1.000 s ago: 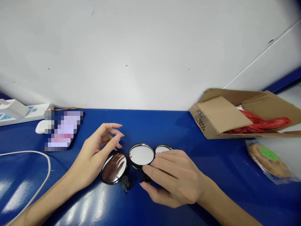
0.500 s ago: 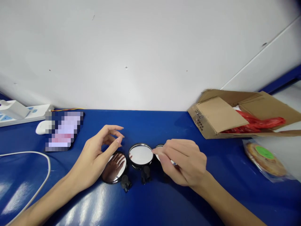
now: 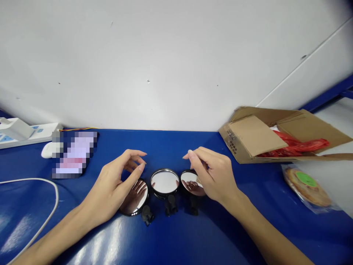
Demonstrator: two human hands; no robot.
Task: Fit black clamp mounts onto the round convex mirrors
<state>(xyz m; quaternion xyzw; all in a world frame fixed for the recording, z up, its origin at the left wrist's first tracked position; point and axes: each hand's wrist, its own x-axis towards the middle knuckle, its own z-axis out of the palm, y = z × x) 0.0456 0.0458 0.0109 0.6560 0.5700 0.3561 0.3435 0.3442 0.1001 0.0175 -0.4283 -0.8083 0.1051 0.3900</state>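
Observation:
Three round mirrors with black rims and black clamp mounts lie side by side on the blue table (image 3: 154, 243). My left hand (image 3: 118, 180) hovers over the left mirror (image 3: 135, 198), fingers curved and apart, holding nothing. The middle mirror (image 3: 164, 182) lies between my hands, its mount toward me. Over the upper right part of the right mirror (image 3: 190, 183) is my right hand (image 3: 215, 171), thumb and fingers bent with a gap between them and nothing held. Part of that mirror's rim is hidden behind the hand.
At the back right is an open cardboard box (image 3: 256, 136) with red plastic (image 3: 298, 143). A wrapped round item (image 3: 309, 186) lies in front. On the left are a phone (image 3: 77, 152), white case (image 3: 52, 150), power strip (image 3: 44, 130) and white cable (image 3: 56, 195).
My right hand has moved up and away from the right mirror, uncovering more of its glass and its mount. My left hand has hardly moved.

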